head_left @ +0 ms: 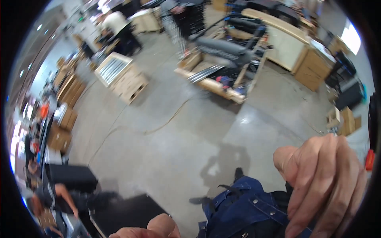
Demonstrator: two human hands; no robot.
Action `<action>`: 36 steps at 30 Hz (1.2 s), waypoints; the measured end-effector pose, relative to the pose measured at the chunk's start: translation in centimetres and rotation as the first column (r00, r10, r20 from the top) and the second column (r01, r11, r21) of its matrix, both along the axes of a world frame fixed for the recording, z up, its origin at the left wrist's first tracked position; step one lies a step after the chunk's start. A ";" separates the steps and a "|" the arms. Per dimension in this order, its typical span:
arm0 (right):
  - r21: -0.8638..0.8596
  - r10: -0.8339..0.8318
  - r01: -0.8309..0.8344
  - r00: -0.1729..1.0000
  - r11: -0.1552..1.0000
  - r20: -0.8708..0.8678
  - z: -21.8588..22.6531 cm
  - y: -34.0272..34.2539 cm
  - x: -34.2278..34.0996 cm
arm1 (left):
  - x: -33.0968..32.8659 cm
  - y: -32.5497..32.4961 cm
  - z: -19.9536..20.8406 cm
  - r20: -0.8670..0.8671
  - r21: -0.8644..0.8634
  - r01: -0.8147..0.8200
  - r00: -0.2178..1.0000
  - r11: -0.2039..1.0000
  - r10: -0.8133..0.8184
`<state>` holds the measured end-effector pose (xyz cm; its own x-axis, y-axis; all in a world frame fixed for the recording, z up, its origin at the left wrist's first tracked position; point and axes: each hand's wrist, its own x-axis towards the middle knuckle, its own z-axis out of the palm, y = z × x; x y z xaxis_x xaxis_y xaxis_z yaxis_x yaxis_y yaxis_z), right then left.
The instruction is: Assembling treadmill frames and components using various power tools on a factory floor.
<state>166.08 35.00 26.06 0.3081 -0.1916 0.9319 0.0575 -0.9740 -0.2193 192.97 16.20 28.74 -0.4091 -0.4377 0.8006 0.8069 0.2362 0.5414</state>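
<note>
My right hand (321, 182) is raised close to the camera at the right, back of the hand showing. Its fingers hang down, loosely bent and slightly apart, with the thumb out to the left, and nothing shows in them. Of my left hand (152, 229), only the thumb and part of a finger come in at the lower edge; the rest is cut off. Behind it in the picture lies a black flat-topped padded piece (129, 214). My dark blue apron (250, 206) with metal snaps is below, between the two hands.
Ahead stands a wooden frame (214, 85) with a grey padded roll and metal tubes. A wooden crate (127, 83) is left of it. A cable (166, 123) crosses the concrete floor. A person (55, 198) is at the lower left; cardboard boxes (311, 69) stand right.
</note>
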 end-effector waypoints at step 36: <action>0.671 -0.453 0.698 0.529 -0.250 -0.718 -40.8 -2.0 -101.2 | -91.6 8.4 -39.0 0.993 -0.026 0.426 -0.095 0.904 0.073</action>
<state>64.89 32.99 -14.73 -0.4215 -0.8890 -0.1791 -0.5429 0.4055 -0.7354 101.34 24.57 -10.24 -0.8677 -0.0890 -0.4890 -0.4634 0.5003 0.7314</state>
